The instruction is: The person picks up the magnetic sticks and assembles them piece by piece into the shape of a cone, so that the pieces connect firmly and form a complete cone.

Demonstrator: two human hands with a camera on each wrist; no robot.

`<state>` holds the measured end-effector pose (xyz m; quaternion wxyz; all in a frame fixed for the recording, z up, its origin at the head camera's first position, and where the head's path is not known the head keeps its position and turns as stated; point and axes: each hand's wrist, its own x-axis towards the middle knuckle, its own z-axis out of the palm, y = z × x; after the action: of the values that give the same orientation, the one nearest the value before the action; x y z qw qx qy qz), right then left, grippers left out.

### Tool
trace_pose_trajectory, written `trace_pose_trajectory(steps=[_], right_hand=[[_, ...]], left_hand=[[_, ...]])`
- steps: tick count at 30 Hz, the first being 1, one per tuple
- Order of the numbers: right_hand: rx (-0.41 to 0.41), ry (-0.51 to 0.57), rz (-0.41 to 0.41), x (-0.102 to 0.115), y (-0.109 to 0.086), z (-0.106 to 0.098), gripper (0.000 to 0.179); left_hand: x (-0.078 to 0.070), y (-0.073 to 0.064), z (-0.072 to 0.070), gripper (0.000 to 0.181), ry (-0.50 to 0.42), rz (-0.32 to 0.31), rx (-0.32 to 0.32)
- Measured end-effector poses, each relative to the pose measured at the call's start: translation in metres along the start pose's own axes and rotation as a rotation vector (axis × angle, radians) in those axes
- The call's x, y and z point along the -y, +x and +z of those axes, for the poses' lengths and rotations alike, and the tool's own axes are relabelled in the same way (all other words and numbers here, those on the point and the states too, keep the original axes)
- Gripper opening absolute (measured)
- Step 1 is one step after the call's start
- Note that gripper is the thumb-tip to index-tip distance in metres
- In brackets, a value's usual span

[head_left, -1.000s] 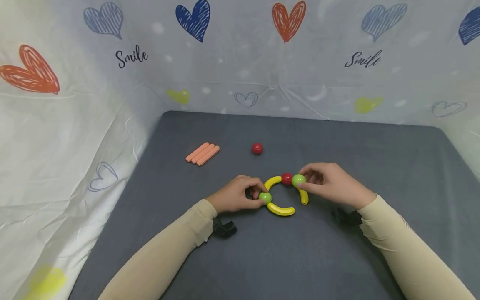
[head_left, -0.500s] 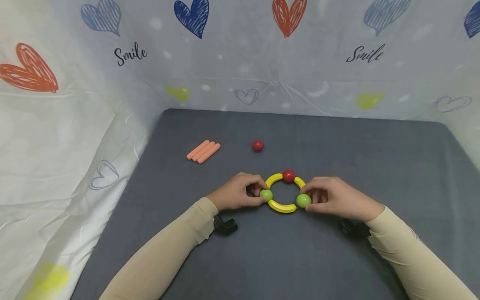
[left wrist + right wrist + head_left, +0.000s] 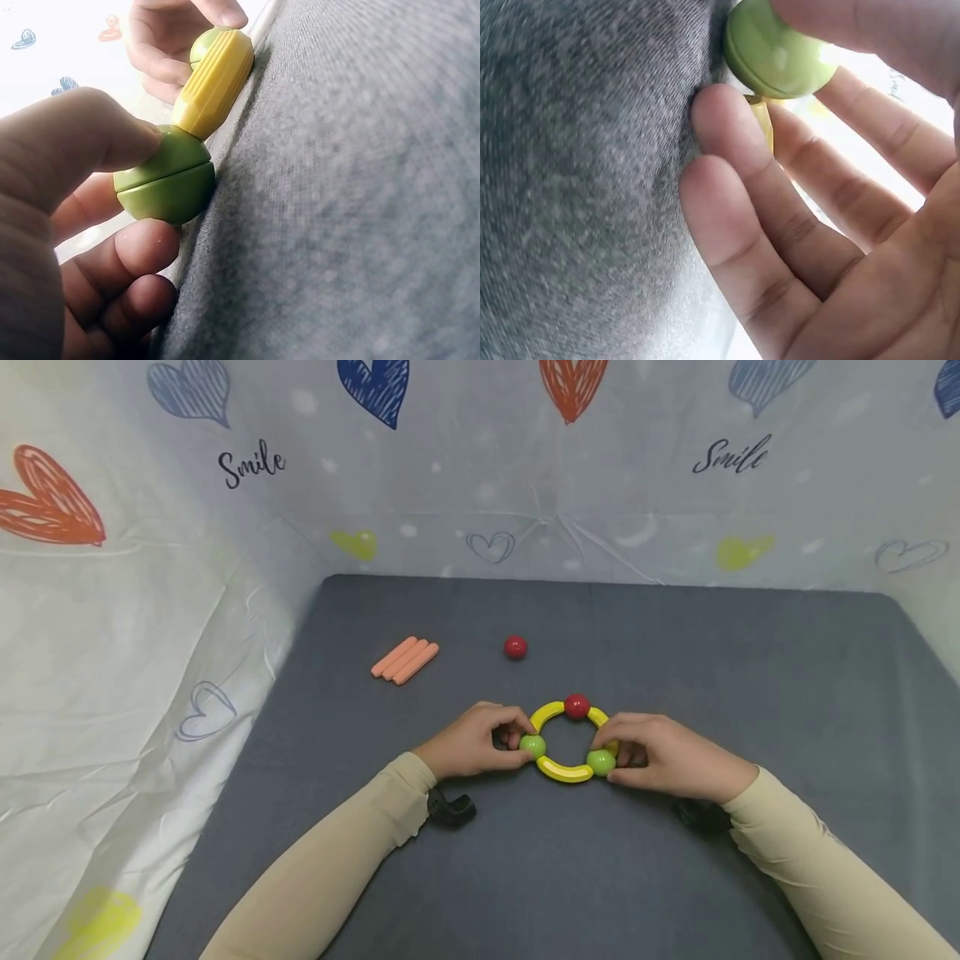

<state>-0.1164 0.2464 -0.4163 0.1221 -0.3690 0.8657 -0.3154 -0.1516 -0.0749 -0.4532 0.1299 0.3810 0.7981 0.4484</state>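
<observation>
A ring of yellow curved pieces and coloured balls lies on the dark grey table. My left hand point(image 3: 476, 741) pinches the green ball point(image 3: 532, 746) on the ring's left side; the left wrist view shows a seam around this ball. Between thumb and fingers, my right hand point(image 3: 660, 756) holds another green ball point(image 3: 601, 762) at the lower right. A yellow curved piece point(image 3: 564, 771) spans the front between both green balls. Another yellow piece point(image 3: 547, 716) runs from the left ball up to a red ball point(image 3: 577, 707). The right yellow piece point(image 3: 597, 717) is partly hidden behind my right fingers.
Several orange sticks point(image 3: 405, 661) lie side by side at the back left of the table point(image 3: 480, 877). A loose red ball point(image 3: 515, 647) sits behind the ring. White cloth point(image 3: 450, 468) printed with hearts hangs beyond the far edge and along the left.
My right hand has brought its green ball from beside the red ball down to the front yellow piece's right end. The right yellow piece now meets the red ball. My left hand keeps its pinch.
</observation>
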Motion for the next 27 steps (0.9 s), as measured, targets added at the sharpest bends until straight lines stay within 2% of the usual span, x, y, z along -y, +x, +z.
trace_pose_trajectory(steps=[17, 22, 27], right_hand=[[0.003, -0.063, -0.03, -0.0008, 0.0022, -0.0002, 0.038], [0.032, -0.067, 0.012, 0.0009, 0.0033, 0.0002, 0.042], [0.02, -0.053, 0.063, 0.0023, 0.0036, 0.0012, 0.046]], left_hand=[[-0.0012, 0.0008, -0.002, 0.018, -0.002, 0.021, -0.009], [-0.0002, 0.0011, -0.0015, 0.018, 0.001, 0.024, -0.011], [0.0001, 0.0001, -0.0011, 0.017, 0.009, 0.013, -0.007]])
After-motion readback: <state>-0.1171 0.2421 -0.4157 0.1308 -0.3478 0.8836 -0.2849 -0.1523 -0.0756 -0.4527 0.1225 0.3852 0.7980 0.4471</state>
